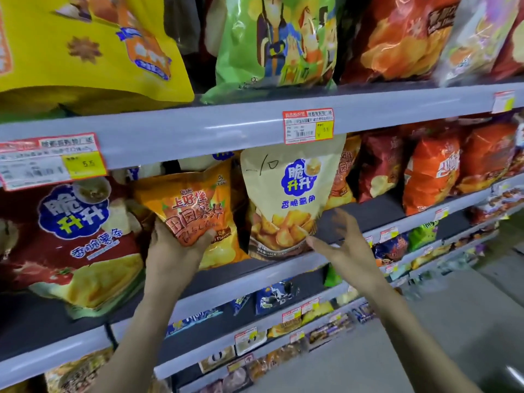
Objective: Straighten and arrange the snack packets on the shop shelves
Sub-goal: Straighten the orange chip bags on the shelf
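The left hand (177, 242) reaches up from below and grips the lower edge of the orange packet (195, 211), tilted on the middle shelf (283, 268). The right hand (344, 242), fingers spread and holding nothing, hovers just beside the upright cream packet (289, 199).

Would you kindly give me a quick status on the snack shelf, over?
Left hand gripping the orange foil crisp packet, tilted. Right hand open beside the beige stand-up pouch. Big red crisp bag crowds the left.
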A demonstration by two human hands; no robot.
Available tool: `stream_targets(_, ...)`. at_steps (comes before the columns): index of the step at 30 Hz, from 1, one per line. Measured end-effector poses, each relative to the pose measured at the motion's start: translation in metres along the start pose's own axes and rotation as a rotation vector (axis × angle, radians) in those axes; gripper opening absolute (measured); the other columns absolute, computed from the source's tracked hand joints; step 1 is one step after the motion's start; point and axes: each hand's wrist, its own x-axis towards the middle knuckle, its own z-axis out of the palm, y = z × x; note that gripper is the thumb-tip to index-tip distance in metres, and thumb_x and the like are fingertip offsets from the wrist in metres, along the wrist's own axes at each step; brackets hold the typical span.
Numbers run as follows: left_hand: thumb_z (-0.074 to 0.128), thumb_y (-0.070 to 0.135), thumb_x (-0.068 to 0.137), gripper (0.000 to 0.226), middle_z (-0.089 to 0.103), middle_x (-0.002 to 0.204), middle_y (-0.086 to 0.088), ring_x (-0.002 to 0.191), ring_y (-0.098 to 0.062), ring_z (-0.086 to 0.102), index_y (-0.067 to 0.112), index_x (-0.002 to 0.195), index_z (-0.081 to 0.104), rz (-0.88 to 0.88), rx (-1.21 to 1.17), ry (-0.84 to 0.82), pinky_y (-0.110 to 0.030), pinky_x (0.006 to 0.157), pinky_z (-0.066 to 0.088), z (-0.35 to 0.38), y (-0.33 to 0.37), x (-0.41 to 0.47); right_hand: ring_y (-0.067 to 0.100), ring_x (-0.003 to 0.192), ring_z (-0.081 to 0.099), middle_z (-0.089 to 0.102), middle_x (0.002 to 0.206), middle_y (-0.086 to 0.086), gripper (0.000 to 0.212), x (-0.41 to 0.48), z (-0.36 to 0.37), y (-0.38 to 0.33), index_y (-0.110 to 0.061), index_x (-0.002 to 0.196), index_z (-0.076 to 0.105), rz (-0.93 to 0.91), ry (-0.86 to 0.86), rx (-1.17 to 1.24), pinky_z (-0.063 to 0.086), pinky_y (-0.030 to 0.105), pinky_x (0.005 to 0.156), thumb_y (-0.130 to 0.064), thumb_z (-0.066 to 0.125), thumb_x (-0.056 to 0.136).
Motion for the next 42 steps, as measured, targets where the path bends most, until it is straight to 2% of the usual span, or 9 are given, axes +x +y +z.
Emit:
stream_targets(4,0.097,0.045,0.068,0.088,0.071,0.128,0.000,0.116,-0.028,0.067,0.023,0.141,0.053,-0.026,-0.114,0.041,-0.039,0.094,0.052,0.006,0.006,0.006,0.006,0.141,0.045,0.048,0.140,-0.031,0.097,0.031,-0.006,0.005,-0.034,0.158,0.031,-0.076,-0.033,0.065,0.043,0.041,0.115,-0.038,0.088,0.080)
stream_targets(8,0.101,0.031,0.065,0.082,0.074,0.111,0.011,0.091,-0.001,0.069,0.022,0.135,0.058,-0.011,-0.165,0.117,-0.016,0.076,0.047,0.010,0.020,-0.005,0.002,0.129,0.058,0.066,0.131,-0.022,0.084,0.054,-0.011,0.014,-0.035,0.151,0.044,-0.108,-0.108,0.154,0.048,0.038,0.111,-0.024,0.090,0.081)
stream_targets(11,0.103,0.031,0.059,0.081,0.072,0.106,0.019,0.086,0.015,0.067,0.029,0.126,0.058,0.001,-0.183,0.227,-0.016,0.075,0.049,0.017,0.036,-0.028,0.000,0.123,0.062,0.070,0.124,-0.023,0.063,0.067,-0.017,0.021,-0.029,0.136,0.058,-0.187,-0.188,0.115,0.049,0.032,0.106,-0.021,0.089,0.082)
stream_targets(15,0.104,0.032,0.056,0.083,0.073,0.109,0.011,0.094,-0.001,0.070,0.028,0.123,0.056,0.017,-0.152,0.400,-0.032,0.079,0.057,0.024,0.053,-0.056,-0.001,0.124,0.061,0.071,0.126,-0.021,0.061,0.083,-0.025,0.034,-0.028,0.134,0.061,-0.229,-0.280,0.137,0.047,0.029,0.105,-0.023,0.090,0.080)
stream_targets(19,0.106,0.033,0.054,0.089,0.075,0.112,0.012,0.095,0.001,0.072,0.027,0.128,0.058,-0.005,-0.165,0.528,-0.021,0.081,0.056,0.023,0.059,-0.079,0.004,0.124,0.063,0.071,0.128,-0.020,0.057,0.101,-0.033,0.046,-0.034,0.132,0.062,-0.274,-0.381,0.126,0.050,0.043,0.109,-0.036,0.087,0.081)
stream_targets(24,0.098,0.061,0.048,0.093,0.076,0.116,0.006,0.105,-0.021,0.073,0.028,0.127,0.060,-0.093,-0.090,0.692,-0.052,0.093,0.060,0.005,0.053,-0.117,0.004,0.121,0.064,0.071,0.126,-0.020,0.057,0.108,-0.031,0.053,-0.036,0.134,0.059,-0.302,-0.442,0.126,0.050,0.047,0.108,-0.045,0.084,0.083)
stream_targets(31,0.097,0.061,0.046,0.093,0.076,0.113,0.009,0.100,-0.021,0.073,0.031,0.126,0.060,-0.178,-0.089,0.751,-0.049,0.089,0.060,-0.009,0.039,-0.169,-0.013,0.108,0.061,0.069,0.115,-0.030,0.042,0.088,0.007,0.031,-0.037,0.125,0.058,-0.355,-0.531,0.098,0.051,0.024,0.094,-0.034,0.081,0.090)
stream_targets(35,0.105,0.051,0.048,0.084,0.073,0.109,0.010,0.096,-0.019,0.071,0.036,0.117,0.059,-0.185,-0.107,0.727,-0.046,0.083,0.058,-0.012,0.033,-0.187,-0.016,0.101,0.061,0.068,0.111,-0.031,0.042,0.069,0.047,0.011,-0.039,0.122,0.056,-0.396,-0.522,0.079,0.049,0.019,0.083,-0.035,0.082,0.089)
stream_targets(42,0.105,0.039,0.053,0.076,0.076,0.104,0.013,0.090,-0.010,0.074,0.037,0.116,0.062,-0.176,-0.174,0.657,-0.036,0.073,0.059,-0.018,0.018,-0.208,0.014,0.113,0.066,0.070,0.121,-0.014,0.050,0.051,0.106,-0.014,-0.032,0.127,0.058,-0.409,-0.452,0.015,0.056,0.044,0.096,-0.050,0.078,0.085)
